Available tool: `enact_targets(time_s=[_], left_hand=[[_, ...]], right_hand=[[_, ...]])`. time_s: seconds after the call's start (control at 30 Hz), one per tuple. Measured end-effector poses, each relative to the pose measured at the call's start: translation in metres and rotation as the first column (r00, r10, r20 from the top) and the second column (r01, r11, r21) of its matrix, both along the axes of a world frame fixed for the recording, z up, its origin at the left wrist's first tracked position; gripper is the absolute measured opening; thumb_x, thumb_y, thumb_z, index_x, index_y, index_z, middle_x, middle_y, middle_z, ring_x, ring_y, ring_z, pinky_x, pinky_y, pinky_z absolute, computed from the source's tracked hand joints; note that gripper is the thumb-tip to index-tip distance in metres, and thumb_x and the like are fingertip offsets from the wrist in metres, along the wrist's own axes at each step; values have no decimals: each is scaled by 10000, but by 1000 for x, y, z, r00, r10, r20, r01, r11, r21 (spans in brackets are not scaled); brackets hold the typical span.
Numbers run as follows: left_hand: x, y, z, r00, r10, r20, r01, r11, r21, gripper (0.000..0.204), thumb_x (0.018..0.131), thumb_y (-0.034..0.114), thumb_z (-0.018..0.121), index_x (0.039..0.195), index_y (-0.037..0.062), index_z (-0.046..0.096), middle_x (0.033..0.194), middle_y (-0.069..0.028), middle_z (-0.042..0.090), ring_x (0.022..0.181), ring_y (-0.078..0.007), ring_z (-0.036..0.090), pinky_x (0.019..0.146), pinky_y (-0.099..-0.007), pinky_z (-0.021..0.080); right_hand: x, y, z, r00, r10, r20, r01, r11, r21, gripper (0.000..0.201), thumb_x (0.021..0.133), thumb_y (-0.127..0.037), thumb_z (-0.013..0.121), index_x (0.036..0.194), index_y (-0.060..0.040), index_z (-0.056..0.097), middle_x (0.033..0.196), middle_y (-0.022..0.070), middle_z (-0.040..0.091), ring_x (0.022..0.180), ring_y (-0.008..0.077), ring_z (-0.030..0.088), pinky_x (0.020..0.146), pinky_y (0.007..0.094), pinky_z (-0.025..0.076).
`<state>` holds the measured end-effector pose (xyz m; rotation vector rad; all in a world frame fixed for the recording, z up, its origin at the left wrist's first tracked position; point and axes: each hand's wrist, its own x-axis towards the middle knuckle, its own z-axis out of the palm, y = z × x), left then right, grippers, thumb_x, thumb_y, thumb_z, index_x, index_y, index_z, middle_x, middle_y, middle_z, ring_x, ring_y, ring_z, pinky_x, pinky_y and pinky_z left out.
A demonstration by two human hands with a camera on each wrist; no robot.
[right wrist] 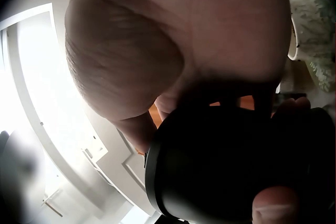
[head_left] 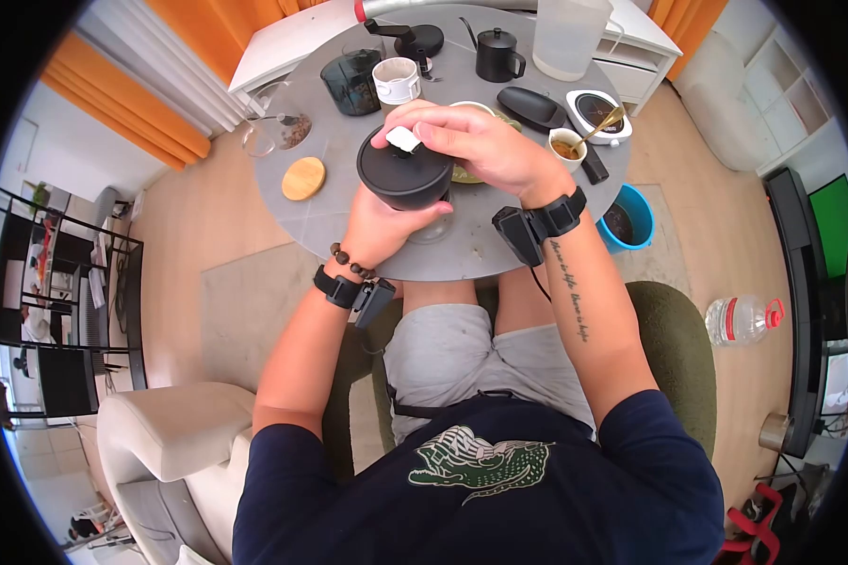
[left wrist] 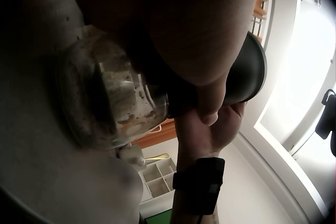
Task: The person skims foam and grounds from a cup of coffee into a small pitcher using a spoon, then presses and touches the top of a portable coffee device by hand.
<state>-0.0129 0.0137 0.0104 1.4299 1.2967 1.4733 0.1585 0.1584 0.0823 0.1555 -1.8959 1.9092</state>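
My left hand (head_left: 383,228) grips the narrow black neck of what looks like a hand coffee grinder (head_left: 405,188). Its black round top faces up in the head view. Below the neck, the left wrist view shows a clear glass jar (left wrist: 123,98) with brown specks inside. Over the top, my right hand (head_left: 485,151) pinches a small white wad (head_left: 403,139), perhaps tissue, between thumb and fingers. In the right wrist view the black body (right wrist: 210,166) hides most of those fingertips. A black lid with a crank handle (head_left: 419,40) lies at the table's back.
On the round grey table (head_left: 349,240) stand a white cup (head_left: 396,83), a dark container (head_left: 350,87), a black kettle (head_left: 497,58) and a white scale (head_left: 600,115). A cup with a gold spoon (head_left: 612,119) is at right, a wooden disc (head_left: 303,179) at left. A blue bucket (head_left: 641,212) stands beside the table.
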Motion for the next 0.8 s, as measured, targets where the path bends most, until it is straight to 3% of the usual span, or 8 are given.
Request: enact_targets(time_s=[0.27,0.53,0.8], left_hand=[[3,-1,6,998,-30,64,31,999,-10,909,796,141,1050,1545,31,548,1441,-68,684,1321,-190,662,1133,-380,555],[5,-3,11,999,-27,23,26,1000,11,870,798,138,1048,1513,31,564,1427,-61,682,1304,-178,658,1115,-373,561],[4,-2,6,999,-25,27,25,999,21,915,799,130,1046,1551,26,536,1458,-72,672,1344,-190,647,1144,-382,550]], right_hand=[[3,-1,14,999,-23,46,18,994,108,475,1199,-371,609,1440,17,740,1453,70,674,1385,211,616,1207,374,464],[-7,23,26,960,234,155,-250,964,88,537,1176,-374,629,1522,31,693,1495,97,655,1414,223,591,1239,385,432],[-15,30,27,944,299,139,-316,941,123,581,1119,-391,709,1496,52,703,1467,97,634,1408,233,575,1240,391,414]])
